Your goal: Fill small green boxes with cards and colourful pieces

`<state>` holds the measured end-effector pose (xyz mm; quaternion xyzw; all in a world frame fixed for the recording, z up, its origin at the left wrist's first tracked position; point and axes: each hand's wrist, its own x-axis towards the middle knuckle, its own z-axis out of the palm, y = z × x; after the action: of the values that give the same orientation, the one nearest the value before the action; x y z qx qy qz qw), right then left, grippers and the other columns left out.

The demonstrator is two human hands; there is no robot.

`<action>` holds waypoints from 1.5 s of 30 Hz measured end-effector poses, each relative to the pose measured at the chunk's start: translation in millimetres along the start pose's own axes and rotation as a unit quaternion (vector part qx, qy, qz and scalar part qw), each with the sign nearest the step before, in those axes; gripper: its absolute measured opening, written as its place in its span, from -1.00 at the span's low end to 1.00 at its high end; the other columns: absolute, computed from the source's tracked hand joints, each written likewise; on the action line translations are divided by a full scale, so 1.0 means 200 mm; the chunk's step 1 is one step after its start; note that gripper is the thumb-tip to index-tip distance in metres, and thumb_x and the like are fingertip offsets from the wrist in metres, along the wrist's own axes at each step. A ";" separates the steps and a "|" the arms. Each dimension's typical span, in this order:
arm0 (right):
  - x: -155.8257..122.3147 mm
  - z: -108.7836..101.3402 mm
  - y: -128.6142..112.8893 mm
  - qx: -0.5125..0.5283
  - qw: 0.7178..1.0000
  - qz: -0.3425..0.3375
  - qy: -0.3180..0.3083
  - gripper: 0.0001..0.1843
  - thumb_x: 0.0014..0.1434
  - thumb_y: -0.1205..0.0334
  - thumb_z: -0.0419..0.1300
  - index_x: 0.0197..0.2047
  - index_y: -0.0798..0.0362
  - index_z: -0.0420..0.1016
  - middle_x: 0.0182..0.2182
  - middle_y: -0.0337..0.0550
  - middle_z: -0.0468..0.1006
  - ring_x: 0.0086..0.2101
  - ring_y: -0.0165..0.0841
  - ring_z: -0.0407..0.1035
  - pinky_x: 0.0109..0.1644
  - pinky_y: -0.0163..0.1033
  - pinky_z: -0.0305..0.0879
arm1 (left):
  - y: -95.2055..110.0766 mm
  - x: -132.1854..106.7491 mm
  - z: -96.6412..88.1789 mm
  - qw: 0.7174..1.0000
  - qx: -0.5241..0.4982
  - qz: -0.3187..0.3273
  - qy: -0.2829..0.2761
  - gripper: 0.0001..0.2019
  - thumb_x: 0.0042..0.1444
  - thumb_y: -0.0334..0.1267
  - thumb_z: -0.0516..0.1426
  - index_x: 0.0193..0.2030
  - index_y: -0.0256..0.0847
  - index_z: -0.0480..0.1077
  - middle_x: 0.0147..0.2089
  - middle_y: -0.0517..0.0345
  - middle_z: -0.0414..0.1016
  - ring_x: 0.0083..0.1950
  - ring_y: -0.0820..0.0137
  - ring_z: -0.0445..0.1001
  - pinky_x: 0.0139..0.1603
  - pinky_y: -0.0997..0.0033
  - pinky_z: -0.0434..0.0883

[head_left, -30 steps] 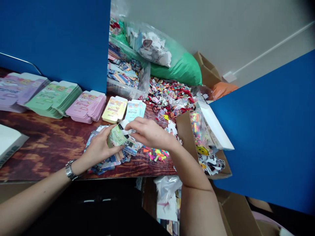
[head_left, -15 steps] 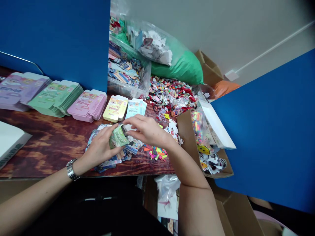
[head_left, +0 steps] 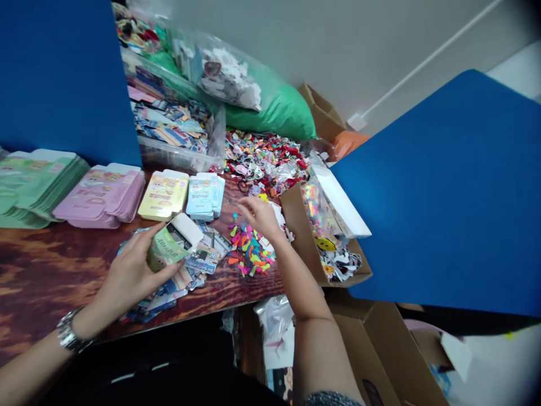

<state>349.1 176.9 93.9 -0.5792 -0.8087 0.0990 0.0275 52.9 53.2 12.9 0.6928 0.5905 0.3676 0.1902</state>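
My left hand (head_left: 131,268) is wrapped round a small green printed box (head_left: 165,248), tilted with its white flap up and its top open. Under it lies a loose heap of printed cards (head_left: 203,260). My right hand (head_left: 258,217) is empty, its fingers stretched out and slightly bent, over the table between a pile of small bright plastic pieces (head_left: 252,251) and a mound of mixed trinkets (head_left: 270,160). White cut-out pieces (head_left: 279,217) lie partly hidden beside that hand.
Stacks of flat boxes in green (head_left: 40,183), pink (head_left: 101,194), yellow (head_left: 164,194) and blue (head_left: 203,195) line the back. Behind stand a clear bin of cards (head_left: 177,127) and a green bag (head_left: 279,110). A filled cardboard box (head_left: 296,237) sits right, before a blue partition (head_left: 443,197).
My right hand has left the green box and moved right, towards the trinkets. The box's white flap now shows, open. The whole view has shifted to the right.
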 end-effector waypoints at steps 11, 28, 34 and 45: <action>0.30 0.28 0.35 -0.078 0.985 0.148 -0.039 -0.52 0.33 0.45 0.06 0.24 -0.04 0.46 0.19 0.02 0.55 0.16 -0.21 0.44 0.20 -0.16 0.35 | -0.01 -0.01 0.08 1.000 0.018 0.014 -0.010 -0.26 0.14 0.20 0.17 0.41 0.00 0.17 0.18 -0.07 0.52 0.16 -0.05 0.56 0.13 -0.02 0.55; 0.15 -0.17 0.08 0.310 0.934 -0.105 0.146 -0.62 0.33 0.13 0.13 0.14 0.09 0.49 -0.27 -0.19 0.62 -0.31 -0.41 0.47 -0.12 -0.28 0.42 | 0.01 0.03 0.09 0.998 -0.041 -0.029 -0.038 -0.25 0.09 0.19 0.27 0.34 -0.11 0.27 0.19 -0.06 0.53 0.16 -0.06 0.56 0.16 -0.04 0.54; 0.04 -0.19 -0.20 0.409 0.869 -0.143 0.239 -0.65 0.39 0.12 0.11 0.16 0.02 0.47 -0.11 -0.09 0.60 -0.16 -0.34 0.51 -0.07 -0.21 0.48 | 0.00 0.01 0.06 0.996 -0.060 -0.064 -0.030 -0.21 0.00 0.22 0.29 0.29 -0.16 0.31 0.20 -0.15 0.54 0.17 -0.08 0.55 0.19 -0.08 0.51; 0.03 -0.09 -0.16 0.367 0.909 -0.125 0.152 -0.66 0.34 0.16 0.13 0.11 0.05 0.53 -0.10 -0.09 0.65 -0.22 -0.38 0.52 -0.10 -0.22 0.49 | 0.00 -0.02 0.00 0.993 -0.085 -0.082 -0.024 -0.25 0.00 0.23 0.27 0.26 -0.12 0.32 0.16 -0.10 0.56 0.12 -0.03 0.57 0.19 -0.07 0.51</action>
<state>320.2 174.1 118.1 -0.4307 -0.7668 0.2957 0.3729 53.5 48.6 11.4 0.6316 0.6074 0.3831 0.2920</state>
